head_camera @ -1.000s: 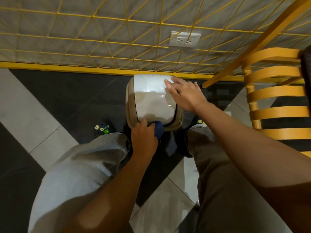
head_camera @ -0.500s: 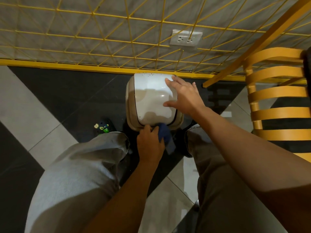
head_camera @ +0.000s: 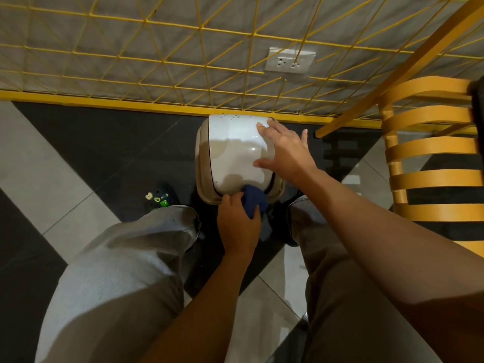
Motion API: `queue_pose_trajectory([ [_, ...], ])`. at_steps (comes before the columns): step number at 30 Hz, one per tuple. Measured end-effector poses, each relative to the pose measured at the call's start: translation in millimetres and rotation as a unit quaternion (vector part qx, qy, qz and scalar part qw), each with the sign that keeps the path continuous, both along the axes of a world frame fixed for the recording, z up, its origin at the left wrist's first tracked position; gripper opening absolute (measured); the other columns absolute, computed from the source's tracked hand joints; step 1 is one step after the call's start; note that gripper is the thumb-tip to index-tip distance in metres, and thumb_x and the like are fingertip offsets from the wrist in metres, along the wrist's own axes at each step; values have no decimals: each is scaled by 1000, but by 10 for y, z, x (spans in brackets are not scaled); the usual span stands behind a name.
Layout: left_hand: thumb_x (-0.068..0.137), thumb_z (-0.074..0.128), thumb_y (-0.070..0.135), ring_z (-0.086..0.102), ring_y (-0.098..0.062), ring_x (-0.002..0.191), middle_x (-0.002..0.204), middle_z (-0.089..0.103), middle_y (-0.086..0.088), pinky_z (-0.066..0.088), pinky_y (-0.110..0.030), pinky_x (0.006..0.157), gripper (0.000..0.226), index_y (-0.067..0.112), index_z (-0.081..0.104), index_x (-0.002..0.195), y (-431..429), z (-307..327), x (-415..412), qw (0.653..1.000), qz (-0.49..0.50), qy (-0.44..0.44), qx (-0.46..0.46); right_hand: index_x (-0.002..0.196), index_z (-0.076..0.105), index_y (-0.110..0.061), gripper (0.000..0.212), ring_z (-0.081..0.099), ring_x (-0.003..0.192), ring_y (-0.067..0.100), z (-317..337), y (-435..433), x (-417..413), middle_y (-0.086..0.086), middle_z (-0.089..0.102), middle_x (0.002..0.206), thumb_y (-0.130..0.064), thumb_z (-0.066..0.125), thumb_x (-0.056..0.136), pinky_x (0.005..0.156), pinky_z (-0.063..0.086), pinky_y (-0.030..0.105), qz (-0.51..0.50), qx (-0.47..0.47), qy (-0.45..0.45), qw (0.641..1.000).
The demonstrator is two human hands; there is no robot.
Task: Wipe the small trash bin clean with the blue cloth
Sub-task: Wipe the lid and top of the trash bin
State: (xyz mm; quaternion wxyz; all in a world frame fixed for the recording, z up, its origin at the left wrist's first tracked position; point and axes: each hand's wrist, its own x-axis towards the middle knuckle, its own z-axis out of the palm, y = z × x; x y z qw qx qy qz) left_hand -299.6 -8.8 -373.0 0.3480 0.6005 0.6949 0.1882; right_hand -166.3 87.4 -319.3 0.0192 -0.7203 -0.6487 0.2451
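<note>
A small trash bin (head_camera: pixel 233 153) with a white swing lid and beige rim stands on the floor against the yellow wire fence, between my feet. My right hand (head_camera: pixel 284 150) rests flat on the right side of the lid, fingers spread and thumb on the lid's surface. My left hand (head_camera: pixel 239 226) grips the bunched blue cloth (head_camera: pixel 253 203) and presses it against the bin's near rim. Part of the cloth hangs below my fingers.
A yellow wire fence (head_camera: pixel 183 61) with a yellow base rail runs behind the bin, with a wall socket (head_camera: pixel 289 60) behind it. An orange slatted chair (head_camera: pixel 432 158) stands at the right. My legs flank the bin; a dark shoe with charms (head_camera: pixel 161 197) shows at left.
My left hand with the cloth has shifted slightly right along the bin's near rim. My right hand has slid further up the lid, toward its far right corner.
</note>
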Motion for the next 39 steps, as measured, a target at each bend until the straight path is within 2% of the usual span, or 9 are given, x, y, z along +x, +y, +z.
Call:
queue_pose_trajectory([
  [4, 82, 67, 22, 54, -24, 101, 113, 53, -15, 38, -24, 82, 39, 3, 52, 113, 175, 99, -30, 987, 143, -51, 42, 146, 24, -25, 81, 22, 142, 28, -8, 1, -13, 2, 17, 158, -33, 70, 79, 114, -3, 58, -1, -1, 1, 1000],
  [7, 84, 65, 24, 53, -22, 98, 112, 52, -14, 40, -23, 78, 35, 5, 52, 110, 241, 127, -4, 990, 129, -45, 44, 146, 25, -25, 81, 23, 142, 28, -9, 0, -17, 2, 17, 158, -33, 70, 79, 114, -2, 58, -5, 0, 5, 1000],
  [12, 84, 64, 26, 54, -24, 94, 105, 53, -12, 43, -28, 75, 29, 5, 55, 103, 113, -7, 31, 998, 48, -15, -35, 146, 24, -26, 81, 24, 142, 29, 1, 6, -4, 1, 17, 158, -34, 70, 80, 114, -2, 58, 3, -4, -6, 1000],
  [21, 87, 61, 27, 51, -18, 101, 116, 50, -12, 39, -22, 83, 47, 10, 49, 129, 303, 167, 32, 974, 194, -88, 69, 146, 23, -26, 82, 22, 142, 28, -5, 4, -7, 1, 17, 158, -32, 70, 79, 114, -2, 57, -2, -2, -2, 1000],
  [25, 90, 56, 30, 54, -23, 99, 113, 49, -13, 39, -23, 79, 42, 8, 51, 126, 260, 91, 35, 971, 225, -76, 6, 146, 23, -25, 82, 22, 142, 28, 5, 6, -15, 1, 17, 158, -32, 70, 80, 115, -1, 57, -3, -2, -3, 1000],
  [29, 91, 55, 27, 52, -28, 105, 120, 45, -13, 37, -25, 80, 39, 7, 51, 124, 170, 65, 80, 944, 293, -114, -99, 146, 24, -25, 81, 23, 142, 29, 0, -4, -15, 1, 17, 158, -32, 70, 79, 114, -1, 58, -3, -1, -1, 1000],
  [32, 88, 60, 23, 53, -23, 99, 118, 50, -13, 39, -23, 78, 37, 4, 50, 117, 238, 156, 130, 921, 348, -151, -86, 146, 24, -25, 82, 23, 142, 28, -7, -2, -15, 1, 17, 158, -33, 70, 79, 115, -1, 57, -4, -1, -2, 1000],
  [34, 86, 63, 23, 55, -23, 95, 110, 54, -15, 46, -29, 78, 34, 2, 49, 109, 326, 233, 141, 904, 384, -177, -55, 146, 25, -25, 82, 23, 142, 28, -19, -10, -25, 2, 17, 158, -33, 71, 79, 115, -1, 56, -9, 4, 5, 1000],
  [39, 87, 61, 27, 58, -28, 101, 114, 57, -16, 46, -33, 83, 41, 0, 47, 113, 587, 324, 197, 805, 524, -257, -108, 146, 25, -24, 82, 25, 141, 28, -61, -29, -74, 3, 18, 158, -32, 71, 78, 115, 0, 56, -13, 17, -3, 1000],
])
